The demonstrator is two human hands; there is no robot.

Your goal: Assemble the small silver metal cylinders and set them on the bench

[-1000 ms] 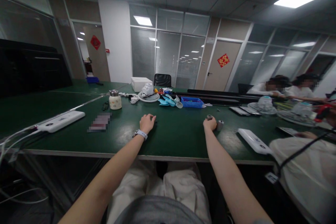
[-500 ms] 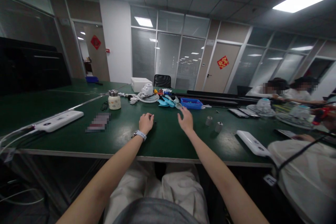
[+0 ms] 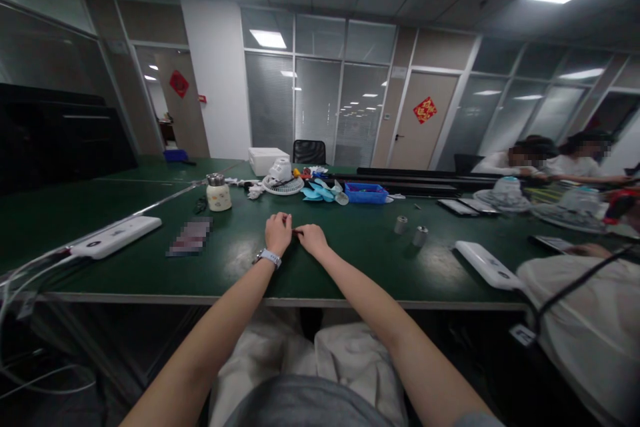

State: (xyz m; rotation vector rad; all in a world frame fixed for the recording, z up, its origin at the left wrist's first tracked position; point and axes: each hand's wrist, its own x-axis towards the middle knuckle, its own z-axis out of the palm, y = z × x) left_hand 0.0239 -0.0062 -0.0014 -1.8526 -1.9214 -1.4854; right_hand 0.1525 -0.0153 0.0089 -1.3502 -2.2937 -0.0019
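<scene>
Over the green table (image 3: 240,273), my left hand (image 3: 279,235) rests with its fingers curled, a watch on the wrist. My right hand (image 3: 312,239) is beside it, closed, its fingertips almost meeting the left ones. Between the two hands shows a small dark sliver (image 3: 298,233), too small to name. Beyond the hands lie light blue fan blades (image 3: 319,192) and a blue basket (image 3: 366,193) with small parts inside. Two metal cylinders (image 3: 401,224) stand to the right of my right hand.
On the left are a cream bottle (image 3: 219,195), a blurred flat item (image 3: 190,236) and a white power strip (image 3: 120,235). Behind sit white fan parts (image 3: 283,185) and a white box (image 3: 267,160). Another power strip (image 3: 487,264) lies right, near a person's sleeve (image 3: 575,293); other people sit beyond.
My right hand has moved left and closed beside my left hand, from an open reach near the fan blades. My left hand has stayed about where it was.
</scene>
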